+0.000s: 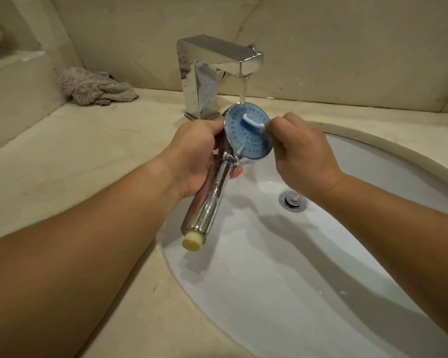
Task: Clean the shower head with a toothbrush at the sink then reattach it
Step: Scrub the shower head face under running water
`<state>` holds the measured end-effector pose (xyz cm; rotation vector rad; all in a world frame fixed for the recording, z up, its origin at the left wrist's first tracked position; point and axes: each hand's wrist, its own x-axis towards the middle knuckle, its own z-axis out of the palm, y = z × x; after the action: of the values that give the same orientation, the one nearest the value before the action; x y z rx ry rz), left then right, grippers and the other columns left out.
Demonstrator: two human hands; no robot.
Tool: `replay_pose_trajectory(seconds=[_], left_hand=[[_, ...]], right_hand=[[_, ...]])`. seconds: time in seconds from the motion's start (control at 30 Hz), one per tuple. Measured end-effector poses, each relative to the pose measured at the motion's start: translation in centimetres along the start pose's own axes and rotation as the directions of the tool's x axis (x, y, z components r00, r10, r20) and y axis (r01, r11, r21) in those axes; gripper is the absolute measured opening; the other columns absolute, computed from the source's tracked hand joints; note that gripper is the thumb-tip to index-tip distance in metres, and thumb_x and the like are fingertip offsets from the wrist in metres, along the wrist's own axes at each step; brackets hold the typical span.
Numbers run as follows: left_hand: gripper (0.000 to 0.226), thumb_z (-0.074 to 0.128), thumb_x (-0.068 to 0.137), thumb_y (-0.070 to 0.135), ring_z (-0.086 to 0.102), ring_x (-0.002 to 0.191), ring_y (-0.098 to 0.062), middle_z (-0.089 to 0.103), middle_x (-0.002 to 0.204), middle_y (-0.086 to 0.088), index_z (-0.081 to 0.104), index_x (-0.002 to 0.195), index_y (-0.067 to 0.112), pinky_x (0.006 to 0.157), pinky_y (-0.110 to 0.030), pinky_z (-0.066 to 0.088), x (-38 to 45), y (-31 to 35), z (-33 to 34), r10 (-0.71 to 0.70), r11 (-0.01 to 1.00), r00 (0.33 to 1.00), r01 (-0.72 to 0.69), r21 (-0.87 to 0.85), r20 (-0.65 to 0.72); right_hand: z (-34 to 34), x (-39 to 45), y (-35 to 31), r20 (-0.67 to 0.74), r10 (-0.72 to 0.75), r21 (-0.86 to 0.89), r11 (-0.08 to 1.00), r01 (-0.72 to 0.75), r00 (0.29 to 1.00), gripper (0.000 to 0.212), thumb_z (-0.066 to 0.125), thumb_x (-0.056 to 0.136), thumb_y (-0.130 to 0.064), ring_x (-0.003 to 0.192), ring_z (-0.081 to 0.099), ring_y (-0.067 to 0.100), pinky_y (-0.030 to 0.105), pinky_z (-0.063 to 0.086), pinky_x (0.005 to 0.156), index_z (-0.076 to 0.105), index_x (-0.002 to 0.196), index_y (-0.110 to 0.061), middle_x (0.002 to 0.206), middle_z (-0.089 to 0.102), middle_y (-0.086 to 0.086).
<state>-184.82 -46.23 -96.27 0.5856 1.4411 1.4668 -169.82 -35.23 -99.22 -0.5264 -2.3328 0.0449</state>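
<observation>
A crumpled grey cloth (96, 90) lies at the far left of the table (62, 156), against the wall. Nearer, the left hand (197, 156) grips the chrome handle of the shower head (246, 135), fingers curled round it just below the round face, thumb along the back; the handle's yellowish end points down toward the person over the rim of the sink (321, 267). Behind stands the chrome tap (212, 73), its stream falling onto the top edge of the blue face. The toothbrush (252, 122) lies bristles-down on that face, its handle pinched in the curled fingers of the right hand (303, 156) at the face's right edge. The drain (292, 201) sits below that hand.
</observation>
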Motion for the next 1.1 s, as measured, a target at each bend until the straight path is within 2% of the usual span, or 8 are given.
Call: replay_pose_trajectory(seconds=[0.13, 0.3, 0.43, 0.57, 0.73, 0.87, 1.03, 1.1], left_hand=[[0.035, 0.047, 0.105, 0.031, 0.068, 0.076, -0.024, 0.076, 0.103, -0.013, 0.073, 0.118, 0.012, 0.065, -0.039, 0.057, -0.1, 0.1, 0.1, -0.002, 1.0, 1.0, 0.002, 0.003, -0.006], [0.037, 0.049, 0.105, 0.034, 0.066, 0.08, -0.031, 0.074, 0.114, -0.02, 0.071, 0.12, 0.008, 0.062, -0.039, 0.056, -0.1, 0.0, 0.1, 0.008, 1.0, 0.999, -0.008, -0.015, -0.034], [0.042, 0.042, 0.108, 0.043, 0.072, 0.09, -0.034, 0.077, 0.11, -0.017, 0.071, 0.122, 0.015, 0.062, -0.039, 0.057, -0.2, 0.0, 0.1, -0.002, 1.0, 0.999, 0.002, 0.0, -0.032], [0.039, 0.041, 0.109, 0.038, 0.068, 0.083, -0.031, 0.076, 0.114, -0.019, 0.067, 0.125, 0.014, 0.058, -0.038, 0.057, -0.4, 0.1, 0.3, 0.008, 1.0, 0.999, -0.01, -0.03, -0.046], [0.041, 0.037, 0.11, 0.039, 0.072, 0.087, -0.032, 0.078, 0.108, -0.016, 0.067, 0.125, 0.016, 0.057, -0.037, 0.057, -0.4, 0.0, 0.3, 0.005, 0.999, 0.999, -0.007, -0.032, -0.053], [0.041, 0.038, 0.11, 0.04, 0.072, 0.085, -0.034, 0.077, 0.111, -0.016, 0.064, 0.128, 0.014, 0.059, -0.039, 0.058, -0.3, 0.0, 0.2, 0.011, 0.998, 0.998, -0.015, -0.063, -0.063], [0.045, 0.035, 0.109, 0.043, 0.076, 0.094, -0.036, 0.078, 0.11, -0.015, 0.062, 0.132, 0.015, 0.06, -0.038, 0.057, 0.1, 0.0, 0.0, 0.001, 0.998, 0.998, -0.005, -0.06, -0.07], [0.045, 0.035, 0.109, 0.043, 0.077, 0.09, -0.036, 0.078, 0.108, -0.016, 0.061, 0.133, 0.014, 0.06, -0.038, 0.057, 0.1, 0.1, 0.0, 0.003, 0.998, 0.998, -0.008, -0.07, -0.07]], right_hand=[[0.4, -0.6, -1.2, 0.087, -0.109, -0.003, 0.994, 0.109, 0.99, 0.013, 0.046, 0.089, -0.006, 0.059, 0.05, 0.034, 0.036, 0.044, 0.045, 0.058, 0.09, -0.001, 0.085, 0.056, 0.016], [0.0, 0.2, 0.5, -0.033, 0.181, -0.012, 0.983, -0.181, 0.983, 0.008, 0.046, 0.091, -0.004, 0.065, 0.045, 0.032, 0.031, 0.03, 0.053, 0.052, 0.087, -0.007, 0.081, 0.048, 0.007], [0.3, -0.5, -1.7, 0.043, -0.034, -0.005, 0.999, 0.035, 0.998, 0.019, 0.039, 0.089, -0.013, 0.058, 0.046, 0.03, 0.032, 0.037, 0.047, 0.056, 0.088, -0.004, 0.083, 0.054, 0.013], [-0.2, 0.5, 0.0, -0.04, 0.147, -0.012, 0.989, -0.148, 0.988, 0.009, 0.044, 0.091, -0.007, 0.064, 0.045, 0.03, 0.032, 0.032, 0.052, 0.053, 0.088, -0.006, 0.084, 0.052, 0.013], [0.5, -1.0, -1.3, 0.041, -0.016, -0.022, 1.0, 0.017, 0.999, 0.008, 0.05, 0.089, -0.003, 0.059, 0.048, 0.031, 0.031, 0.037, 0.048, 0.058, 0.09, -0.002, 0.085, 0.056, 0.014], [0.6, 0.0, 0.5, -0.05, 0.169, -0.022, 0.985, -0.17, 0.984, 0.008, 0.046, 0.092, -0.004, 0.062, 0.045, 0.032, 0.034, 0.033, 0.05, 0.052, 0.087, -0.007, 0.081, 0.05, 0.011], [1.1, -1.7, -1.2, 0.017, -0.041, 0.006, 0.999, 0.041, 0.999, 0.011, 0.049, 0.089, -0.003, 0.057, 0.048, 0.032, 0.033, 0.04, 0.045, 0.06, 0.09, -0.002, 0.081, 0.056, 0.014], [1.2, -0.8, -0.8, -0.031, 0.033, 0.0, 0.999, -0.033, 0.999, 0.011, 0.047, 0.092, -0.006, 0.058, 0.047, 0.031, 0.034, 0.041, 0.046, 0.058, 0.09, -0.003, 0.081, 0.055, 0.013]])
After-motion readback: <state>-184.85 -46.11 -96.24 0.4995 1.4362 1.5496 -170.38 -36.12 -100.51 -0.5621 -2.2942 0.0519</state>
